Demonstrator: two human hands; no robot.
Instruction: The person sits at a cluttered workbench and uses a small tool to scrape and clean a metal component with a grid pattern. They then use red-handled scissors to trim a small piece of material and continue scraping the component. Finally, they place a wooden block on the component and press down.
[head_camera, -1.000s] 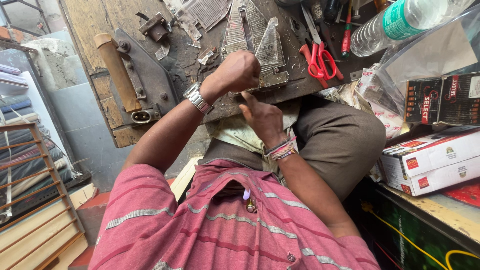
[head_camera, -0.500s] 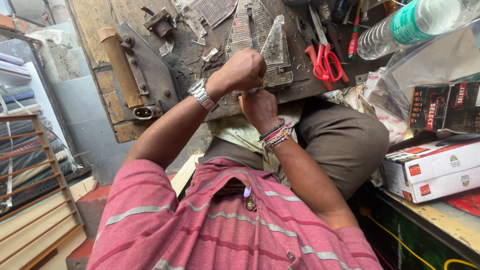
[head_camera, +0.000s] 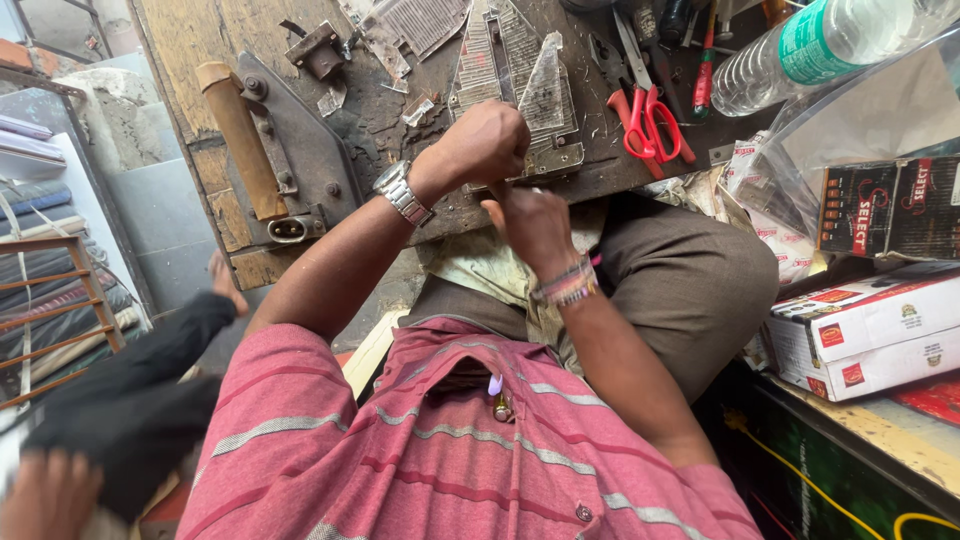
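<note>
My left hand (head_camera: 487, 143), a metal watch (head_camera: 402, 192) on its wrist, is clenched in a fist at the near edge of the worn wooden bench (head_camera: 300, 50). Whatever is inside the fist is hidden. My right hand (head_camera: 532, 222), with coloured bracelets on the wrist, sits just below it with its fingers curled up against the fist. What those fingers pinch cannot be made out. Just beyond the fist, ribbed metal plates (head_camera: 520, 70) lie on the bench.
Red-handled scissors (head_camera: 650, 120), a screwdriver (head_camera: 704, 85) and a plastic water bottle (head_camera: 830, 45) lie at the bench's right. A metal bracket with a wooden handle (head_camera: 240, 140) is bolted at its left. Cardboard boxes (head_camera: 870, 335) are stacked at the right. Another person's dark sleeve (head_camera: 130, 400) reaches in at the lower left.
Both hands stay together at the bench edge, the right one drawn closer under the left fist. A dark-sleeved arm of another person has come into view at the lower left.
</note>
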